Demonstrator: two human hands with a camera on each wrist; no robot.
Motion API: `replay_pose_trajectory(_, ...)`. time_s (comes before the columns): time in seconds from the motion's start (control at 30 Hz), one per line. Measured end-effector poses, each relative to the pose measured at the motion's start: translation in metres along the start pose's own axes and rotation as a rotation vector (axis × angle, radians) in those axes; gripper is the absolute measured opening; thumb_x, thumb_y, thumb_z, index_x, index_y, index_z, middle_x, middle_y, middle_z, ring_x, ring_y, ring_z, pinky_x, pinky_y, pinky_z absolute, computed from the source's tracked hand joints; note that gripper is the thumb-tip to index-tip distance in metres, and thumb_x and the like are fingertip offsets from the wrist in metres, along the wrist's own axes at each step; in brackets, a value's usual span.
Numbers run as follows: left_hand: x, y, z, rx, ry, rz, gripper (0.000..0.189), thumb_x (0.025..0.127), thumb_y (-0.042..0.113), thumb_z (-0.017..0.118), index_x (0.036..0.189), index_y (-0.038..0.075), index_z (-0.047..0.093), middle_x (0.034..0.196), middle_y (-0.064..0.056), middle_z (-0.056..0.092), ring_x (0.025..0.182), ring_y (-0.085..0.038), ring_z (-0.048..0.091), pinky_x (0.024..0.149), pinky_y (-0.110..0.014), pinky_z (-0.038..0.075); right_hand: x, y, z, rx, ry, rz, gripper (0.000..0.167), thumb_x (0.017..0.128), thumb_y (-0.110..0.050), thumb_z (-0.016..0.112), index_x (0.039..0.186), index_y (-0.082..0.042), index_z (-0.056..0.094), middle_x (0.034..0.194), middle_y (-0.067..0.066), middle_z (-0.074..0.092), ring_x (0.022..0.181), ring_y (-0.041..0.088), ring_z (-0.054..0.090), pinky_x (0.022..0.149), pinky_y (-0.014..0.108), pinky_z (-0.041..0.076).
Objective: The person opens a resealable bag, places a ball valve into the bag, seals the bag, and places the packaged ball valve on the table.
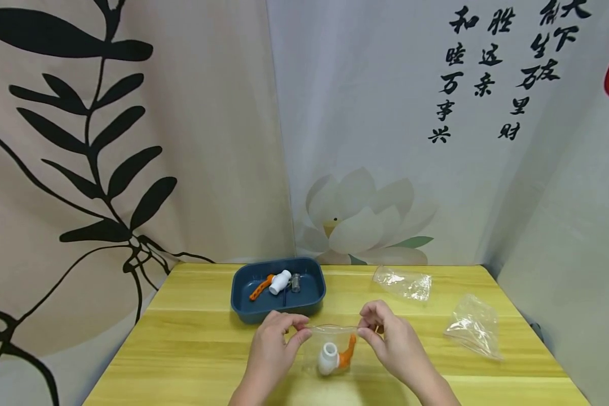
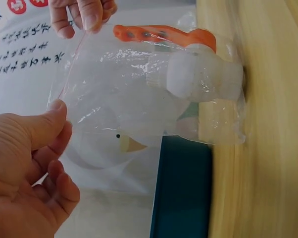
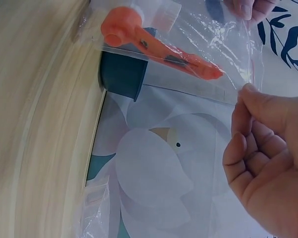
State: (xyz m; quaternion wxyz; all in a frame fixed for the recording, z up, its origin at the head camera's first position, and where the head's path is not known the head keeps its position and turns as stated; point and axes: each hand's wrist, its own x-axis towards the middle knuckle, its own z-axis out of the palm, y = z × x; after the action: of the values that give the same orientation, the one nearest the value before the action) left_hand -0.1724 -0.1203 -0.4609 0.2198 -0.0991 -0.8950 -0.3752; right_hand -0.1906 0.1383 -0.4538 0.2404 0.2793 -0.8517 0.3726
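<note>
A clear zip bag (image 2: 124,84) hangs upright between both hands over the table. Inside it is a white plastic ball valve (image 1: 328,359) with an orange handle (image 3: 173,54). My left hand (image 1: 275,349) pinches the bag's top left corner between thumb and forefinger. At the top right corner, my right hand (image 1: 393,344) pinches the film the same way. The bag's top edge is stretched between the two hands, and a red seal line runs along it. Whether the seal is closed along its whole length, I cannot tell.
Behind the hands stands a dark blue tray (image 1: 279,313) holding a second white valve (image 1: 280,282), an orange handle (image 1: 260,288) and a small grey piece (image 1: 296,283). Two clear bags, one farther back (image 1: 403,283) and one nearer (image 1: 474,327), lie on the wooden table (image 1: 182,349) to the right.
</note>
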Motion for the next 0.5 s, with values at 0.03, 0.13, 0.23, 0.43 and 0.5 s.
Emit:
replay_pose_trajectory(0.03,0.0003,-0.0002,0.0001,-0.001,-0.005,0.000,0.011,0.087,0.023,0.088,0.096,0.025,0.082,0.086,0.020,0.072,0.083,-0.006,0.055,0.069,-0.020,0.047,0.0000,0.0004,-0.0002,-0.001,-0.003,-0.001,0.039,0.082,0.001,0.087,0.107,-0.013,0.061,0.086,-0.014,0.070,0.074,-0.008,0.056,0.064,0.019,0.052)
replay_pose_trajectory(0.13,0.0003,-0.0011,0.0010,-0.006,-0.013,0.005,0.005,0.089,0.027,0.086,0.089,0.027,0.081,0.086,0.020,0.073,0.083,-0.007,0.057,0.070,-0.021,0.047,0.0001,0.0009,-0.0016,0.006,-0.031,0.019,0.036,0.084,0.000,0.086,0.107,-0.014,0.062,0.086,-0.014,0.070,0.074,-0.008,0.056,0.065,0.019,0.053)
replay_pose_trajectory(0.23,0.0004,-0.0018,0.0022,-0.017,-0.017,0.018,0.005,0.090,0.029,0.085,0.088,0.027,0.081,0.086,0.020,0.074,0.084,-0.008,0.058,0.071,-0.022,0.048,0.0007,0.0004,-0.0045,0.019,-0.095,0.075,0.028,0.088,-0.005,0.085,0.106,-0.016,0.066,0.086,-0.017,0.068,0.077,-0.008,0.057,0.068,0.022,0.055)
replay_pose_trajectory(0.43,0.0002,-0.0009,0.0026,-0.024,-0.021,0.038,0.006,0.089,0.027,0.085,0.086,0.027,0.080,0.086,0.020,0.073,0.084,-0.009,0.060,0.071,-0.022,0.048,0.0022,-0.0014,-0.0082,-0.001,-0.197,0.134,0.007,0.095,-0.017,0.082,0.098,-0.021,0.076,0.089,-0.017,0.071,0.080,-0.005,0.059,0.071,0.025,0.056)
replay_pose_trajectory(0.5,0.0000,-0.0004,0.0023,-0.020,-0.021,0.042,0.007,0.089,0.026,0.086,0.086,0.027,0.079,0.086,0.020,0.072,0.084,-0.009,0.060,0.071,-0.022,0.048,0.0022,-0.0015,-0.0082,-0.007,-0.209,0.143,0.007,0.095,-0.018,0.082,0.094,-0.024,0.077,0.090,-0.017,0.071,0.080,-0.005,0.058,0.071,0.025,0.056)
